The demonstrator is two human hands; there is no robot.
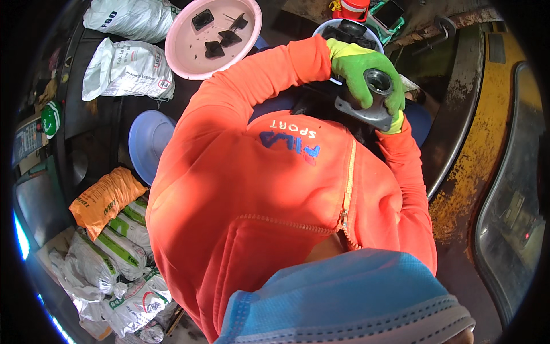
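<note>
Both my hands wear green and yellow gloves and are closed around one dark square-flanged part (371, 113) with a round collar and open bore. My left hand (353, 70) reaches across from the left and grips its collar side. On the right side of the part is my right hand (396, 98), its fingers partly hidden by it. Just beyond the gloves, a pale blue basin (375, 41) holds several dark parts. Farther left, a pink basin (189, 70) contains several small black square pieces, some with stems.
White sacks (129, 69) lie at the far left, with an orange sack (106, 198) and more bags nearer. An empty-looking blue basin (150, 143) stands beside my left arm. A worn yellow machine (470, 189) rises at right. A red container (350, 10) sits at the back.
</note>
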